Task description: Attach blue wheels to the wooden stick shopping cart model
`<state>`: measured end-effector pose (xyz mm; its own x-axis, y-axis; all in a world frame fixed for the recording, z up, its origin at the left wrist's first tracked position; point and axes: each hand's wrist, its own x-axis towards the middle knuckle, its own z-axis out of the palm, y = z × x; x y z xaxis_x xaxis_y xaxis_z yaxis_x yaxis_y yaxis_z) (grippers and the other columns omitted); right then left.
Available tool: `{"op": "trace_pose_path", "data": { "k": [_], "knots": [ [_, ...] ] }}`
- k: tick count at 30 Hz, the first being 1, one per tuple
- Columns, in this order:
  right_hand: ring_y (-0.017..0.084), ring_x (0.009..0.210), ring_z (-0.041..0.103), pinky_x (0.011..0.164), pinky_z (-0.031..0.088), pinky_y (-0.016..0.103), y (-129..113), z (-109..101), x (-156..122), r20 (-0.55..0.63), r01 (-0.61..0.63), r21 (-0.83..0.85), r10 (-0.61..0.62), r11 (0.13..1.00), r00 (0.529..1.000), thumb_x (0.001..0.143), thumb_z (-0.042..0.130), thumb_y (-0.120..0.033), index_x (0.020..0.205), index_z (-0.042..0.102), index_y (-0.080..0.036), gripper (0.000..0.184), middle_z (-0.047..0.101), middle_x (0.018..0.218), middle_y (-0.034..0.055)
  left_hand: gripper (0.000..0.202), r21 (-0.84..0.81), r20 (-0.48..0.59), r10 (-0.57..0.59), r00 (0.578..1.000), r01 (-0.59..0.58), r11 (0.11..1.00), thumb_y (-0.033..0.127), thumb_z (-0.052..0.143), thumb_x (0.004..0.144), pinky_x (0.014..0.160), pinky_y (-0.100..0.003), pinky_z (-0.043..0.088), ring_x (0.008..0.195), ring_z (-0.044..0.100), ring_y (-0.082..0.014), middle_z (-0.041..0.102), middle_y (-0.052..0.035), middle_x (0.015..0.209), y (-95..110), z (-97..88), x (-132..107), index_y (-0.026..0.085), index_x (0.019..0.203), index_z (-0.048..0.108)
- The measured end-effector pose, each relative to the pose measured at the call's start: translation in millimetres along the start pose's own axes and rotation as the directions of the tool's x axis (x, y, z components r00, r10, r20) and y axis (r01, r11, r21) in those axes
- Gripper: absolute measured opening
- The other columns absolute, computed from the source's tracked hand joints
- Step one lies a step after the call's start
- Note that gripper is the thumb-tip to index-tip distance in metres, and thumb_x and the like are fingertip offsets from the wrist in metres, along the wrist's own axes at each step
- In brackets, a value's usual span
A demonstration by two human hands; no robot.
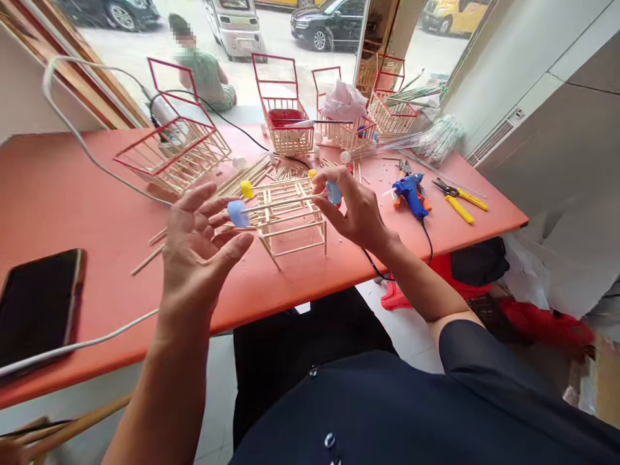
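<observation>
A small cart frame of bamboo sticks (292, 218) lies upside down on the orange table (72, 194). It carries stick axles with blue wheels and one yellow wheel (247, 189). My right hand (356, 210) pinches the blue wheel (334, 192) at the right end of an axle. My left hand (198, 242) hovers with fingers spread, just left of the other blue wheel (238, 214), holding nothing.
A blue glue gun (411, 192) and yellow-handled scissors (459, 199) lie right of the frame. Several finished stick carts with red frames (177, 145) stand along the far edge. A phone (39, 303) and white cable (82, 345) sit at left. A person sits outside.
</observation>
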<state>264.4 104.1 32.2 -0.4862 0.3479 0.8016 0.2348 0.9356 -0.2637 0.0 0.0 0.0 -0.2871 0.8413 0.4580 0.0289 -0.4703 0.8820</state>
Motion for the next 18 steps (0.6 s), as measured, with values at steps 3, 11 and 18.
{"op": "trace_pose_path", "data": {
  "k": [3, 11, 18],
  "knots": [
    [0.014, 0.100, 0.075, 0.095, 0.065, 0.034, 1.5, 0.3, -1.7, 0.024, -0.037, -0.023, 0.037, 0.999, 0.999, 0.120, 0.050, -0.047, 0.131, 0.058, -0.018, 0.032, 0.074, 0.117, 0.0061, 0.077, -0.006, 0.008, -0.029, 1.000, 0.029, 1.000, 0.028, 0.102, 0.071, 0.088, -0.023, 0.067, 0.112, 0.076, -0.0162, 0.076, -0.0020, 0.131, 2.0, -4.8, -5.7, 0.045, 0.142, 0.077],
    [0.016, 0.099, 0.074, 0.097, 0.065, 0.038, -2.6, -1.0, -1.5, 0.037, -0.094, 0.017, 0.093, 0.995, 0.995, 0.119, 0.050, -0.049, 0.130, 0.059, -0.020, 0.032, 0.074, 0.116, 0.0059, 0.076, 0.070, 0.020, 0.030, 0.999, -0.031, 0.997, 0.022, 0.094, 0.077, 0.089, -0.026, 0.066, 0.116, 0.076, -0.0182, 0.075, -0.0044, 0.137, 6.1, 4.2, -15.5, 0.040, 0.148, 0.072],
    [0.018, 0.102, 0.074, 0.100, 0.065, 0.042, -6.6, -3.2, 0.1, 0.064, -0.162, 0.040, 0.159, 0.986, 0.985, 0.117, 0.052, -0.051, 0.132, 0.060, -0.021, 0.033, 0.073, 0.118, 0.0067, 0.062, 0.559, 0.022, 0.460, 0.887, -0.393, 0.730, 0.023, 0.088, 0.087, 0.099, -0.044, 0.065, 0.130, 0.073, -0.0293, 0.075, -0.0103, 0.144, 35.5, 20.0, -11.1, 0.029, 0.147, 0.075]
  ]
}}
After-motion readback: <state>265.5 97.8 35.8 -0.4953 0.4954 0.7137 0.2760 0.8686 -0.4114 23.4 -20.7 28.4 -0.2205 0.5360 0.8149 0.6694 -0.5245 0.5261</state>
